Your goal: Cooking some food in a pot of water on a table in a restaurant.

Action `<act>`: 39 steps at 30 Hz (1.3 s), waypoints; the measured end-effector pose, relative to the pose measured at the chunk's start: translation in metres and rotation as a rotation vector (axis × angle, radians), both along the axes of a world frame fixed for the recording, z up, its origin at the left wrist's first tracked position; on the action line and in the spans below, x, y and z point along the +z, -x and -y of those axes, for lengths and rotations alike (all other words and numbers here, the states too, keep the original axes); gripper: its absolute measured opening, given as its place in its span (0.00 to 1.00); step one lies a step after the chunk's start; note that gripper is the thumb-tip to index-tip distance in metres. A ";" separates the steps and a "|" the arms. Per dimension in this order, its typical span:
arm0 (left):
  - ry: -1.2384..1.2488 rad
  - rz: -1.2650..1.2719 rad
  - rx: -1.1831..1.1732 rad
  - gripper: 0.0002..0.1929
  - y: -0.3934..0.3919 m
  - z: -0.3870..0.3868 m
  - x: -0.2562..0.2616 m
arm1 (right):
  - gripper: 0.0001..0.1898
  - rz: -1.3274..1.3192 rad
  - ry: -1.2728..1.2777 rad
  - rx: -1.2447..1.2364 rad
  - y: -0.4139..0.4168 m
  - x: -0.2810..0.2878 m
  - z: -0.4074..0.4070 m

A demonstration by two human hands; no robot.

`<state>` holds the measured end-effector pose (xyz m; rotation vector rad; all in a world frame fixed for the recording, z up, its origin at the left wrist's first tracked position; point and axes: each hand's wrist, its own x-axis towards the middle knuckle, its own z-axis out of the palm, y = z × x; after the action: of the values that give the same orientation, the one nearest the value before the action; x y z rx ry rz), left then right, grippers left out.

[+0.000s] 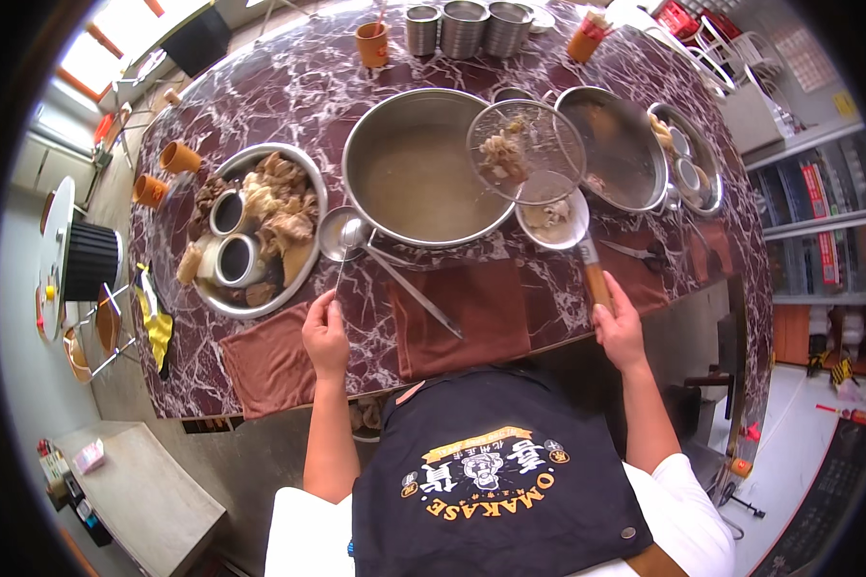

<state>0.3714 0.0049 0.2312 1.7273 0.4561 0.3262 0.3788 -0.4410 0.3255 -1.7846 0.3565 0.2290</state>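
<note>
My left hand (pixel 327 335) pinches the thin handle of a shiny metal spoon (pixel 352 231), whose bowl overlaps a metal ladle (pixel 330 241). The ladle's flat handle slants toward the table's front edge. My right hand (pixel 618 324) grips a wooden handle (pixel 596 283) with a metal shank running up beside a white bowl (pixel 574 229). Pale food pieces lie in that bowl. Above it, a round mesh strainer (pixel 548 133) holds cooked pieces, overlapping the rim of a large steel pot (pixel 418 169) of cloudy broth. Where the wooden handle joins is unclear.
At left, a steel basin (pixel 316 177) holds cooked meat and two dark-filled cups. Another pot (pixel 620 162) and basin (pixel 711 195) stand right. Scissors (pixel 639 252) lie on a brown cloth (pixel 624 288); another cloth (pixel 462 317) lies centrally. Steel canisters (pixel 465 32) line the marbled table's far side.
</note>
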 end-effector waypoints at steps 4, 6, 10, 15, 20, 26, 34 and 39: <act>-0.013 0.003 -0.063 0.11 -0.016 0.019 -0.009 | 0.28 0.140 0.357 -0.039 0.025 -0.004 0.049; 0.023 -0.016 -0.049 0.11 -0.020 0.028 -0.014 | 0.28 0.222 0.459 -0.048 0.025 -0.013 0.059; 0.020 -0.029 -0.069 0.11 -0.019 0.041 -0.019 | 0.27 -0.024 0.335 -0.126 0.020 -0.017 0.066; 0.042 -0.050 -0.026 0.11 -0.012 0.049 -0.014 | 0.28 0.206 0.558 -0.029 0.032 -0.026 0.088; -0.032 -0.086 0.000 0.11 -0.009 0.047 -0.016 | 0.28 0.225 0.494 -0.050 0.015 -0.044 0.102; 0.015 -0.071 0.051 0.10 -0.009 0.049 -0.016 | 0.29 0.012 -0.122 -0.115 -0.024 -0.020 0.087; 0.031 -0.106 0.085 0.11 0.013 0.061 -0.015 | 0.27 0.548 0.928 0.539 -0.221 -0.004 -0.004; -0.042 -0.122 0.221 0.11 0.055 0.056 -0.019 | 0.23 0.703 1.275 0.853 -0.304 -0.011 -0.084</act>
<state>0.3164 -0.0515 0.2119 1.7472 0.7364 0.3925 0.6825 -0.3566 0.3150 -3.0123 -1.0270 -0.1013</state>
